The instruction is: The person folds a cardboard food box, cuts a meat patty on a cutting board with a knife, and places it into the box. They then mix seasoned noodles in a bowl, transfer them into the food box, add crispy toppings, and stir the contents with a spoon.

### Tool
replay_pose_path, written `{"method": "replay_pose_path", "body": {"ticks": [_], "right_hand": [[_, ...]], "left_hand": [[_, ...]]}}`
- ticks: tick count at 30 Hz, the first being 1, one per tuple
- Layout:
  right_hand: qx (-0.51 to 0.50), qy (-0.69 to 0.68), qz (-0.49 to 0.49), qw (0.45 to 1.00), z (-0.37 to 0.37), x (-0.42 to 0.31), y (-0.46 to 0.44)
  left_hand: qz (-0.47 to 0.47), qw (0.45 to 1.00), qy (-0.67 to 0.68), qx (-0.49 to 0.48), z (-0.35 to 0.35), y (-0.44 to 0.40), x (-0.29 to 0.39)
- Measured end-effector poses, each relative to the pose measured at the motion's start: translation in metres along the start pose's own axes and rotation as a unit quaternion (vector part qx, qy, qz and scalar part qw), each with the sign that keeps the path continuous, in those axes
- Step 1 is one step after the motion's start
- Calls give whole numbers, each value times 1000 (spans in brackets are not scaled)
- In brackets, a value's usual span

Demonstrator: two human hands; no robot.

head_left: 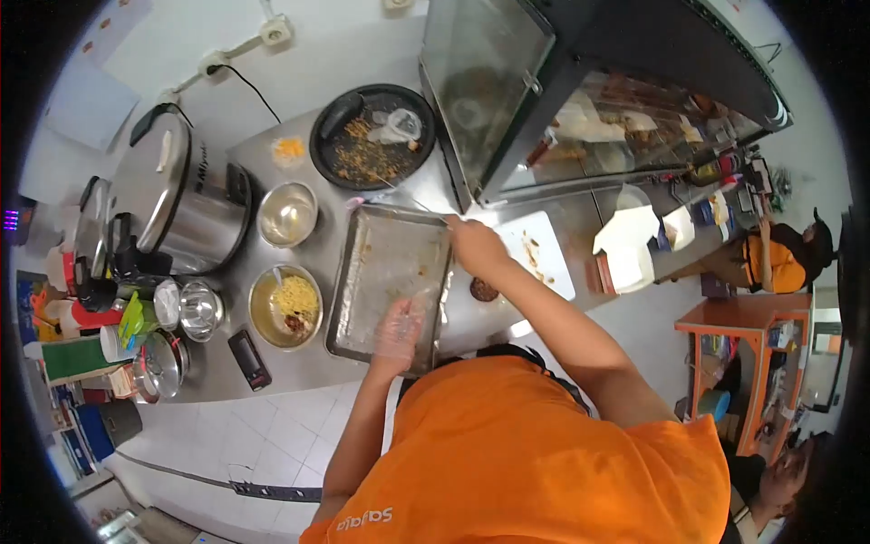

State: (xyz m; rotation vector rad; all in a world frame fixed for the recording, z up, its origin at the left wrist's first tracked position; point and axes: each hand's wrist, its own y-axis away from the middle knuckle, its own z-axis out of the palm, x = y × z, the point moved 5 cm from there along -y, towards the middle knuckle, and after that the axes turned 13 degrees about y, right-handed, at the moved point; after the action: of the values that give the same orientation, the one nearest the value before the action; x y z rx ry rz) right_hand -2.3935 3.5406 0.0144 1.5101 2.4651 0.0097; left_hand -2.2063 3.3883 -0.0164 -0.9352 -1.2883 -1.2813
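Note:
My left hand [399, 334], in a clear plastic glove, lies over the near right part of a shallow metal baking tray [381, 263]. Its fingers look stretched out, and I see nothing in it. At the tray's far right corner, my right hand [476, 249] is closed round a thin metal utensil [419, 205]. The utensil's thin shaft points toward a round black pan [349, 168] with brown crumbs and a crumpled clear plastic piece [399, 127]. Oily smears and small bits mark the tray. What end the utensil has is too small to tell.
Left of the tray stand a bowl of yellow shreds [290, 304], a metal bowl [287, 215], a black scale [249, 358] and a large cooker [181, 195]. A white board [539, 254] and glass display case [625, 118] are right. Another person [779, 258] stands far right.

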Motion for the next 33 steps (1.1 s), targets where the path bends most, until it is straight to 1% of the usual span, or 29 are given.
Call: {"method": "replay_pose_path", "body": {"ticks": [1, 3, 4, 5, 6, 7, 8, 9, 10, 11, 14, 15, 18, 21, 22, 24, 25, 26, 28, 31, 32, 33], "right_hand": [[-4, -9, -1, 1000, -12, 15, 29], [-38, -44, 20, 998, -55, 36, 94], [-37, -22, 34, 998, -61, 54, 124], [-36, -2, 50, 998, -65, 70, 152], [-46, -2, 61, 997, -69, 82, 176], [-55, -4, 73, 996, -71, 92, 196], [-64, -2, 99, 993, -65, 104, 213], [-73, -1, 126, 989, -53, 117, 228], [-83, -1, 154, 985, -43, 128, 242], [-77, -5, 161, 984, -39, 134, 250], [-58, -24, 196, 979, -24, 149, 264], [-56, -34, 207, 976, -19, 152, 264], [-44, -63, 196, 978, -4, 155, 253], [-69, -40, 129, 988, 5, 140, 228], [-77, -34, 110, 990, 7, 132, 217], [-115, -11, 111, 987, 10, 116, 196], [-134, 2, 110, 985, 10, 112, 189], [-155, 8, 111, 982, 16, 112, 185], [-198, 21, 115, 973, 27, 112, 177], [-211, 19, 118, 970, 29, 108, 184], [-206, 10, 122, 971, 33, 105, 190], [-199, 1, 127, 972, 41, 102, 196]], "left_hand": [[-10, 999, 39, -1, 5, -3, -19], [-1, 999, -3, -33, 32, -14, -43], [7, 998, -26, -50, 50, -23, -48], [63, 993, -56, -88, 72, -32, -43], [81, 977, -171, -95, 97, -42, -35], [99, 948, -285, -103, 122, -52, -21], [116, 904, -397, -111, 142, -60, -14], [128, 890, -430, -83, 152, -71, -32], [138, 875, -461, -55, 161, -83, -68], [151, 857, -492, -26, 170, -93, -87], [49, 831, -535, -141, 186, -100, -102], [124, 827, -524, -163, 191, -94, -106], [173, 834, -489, -187, 193, -91, -119], [235, 904, -336, -120, 165, -74, -78], [220, 921, -312, -84, 153, -70, -80], [188, 947, -260, -12, 129, -54, -86], [193, 952, -233, 52, 120, -47, -98], [165, 959, -224, 47, 114, -41, -114], [109, 973, -202, 36, 116, -31, -107], [133, 976, -164, 57, 119, -24, -116], [125, 977, -164, 60, 119, -21, -119], [120, 977, -164, 63, 122, -18, -102]]}}
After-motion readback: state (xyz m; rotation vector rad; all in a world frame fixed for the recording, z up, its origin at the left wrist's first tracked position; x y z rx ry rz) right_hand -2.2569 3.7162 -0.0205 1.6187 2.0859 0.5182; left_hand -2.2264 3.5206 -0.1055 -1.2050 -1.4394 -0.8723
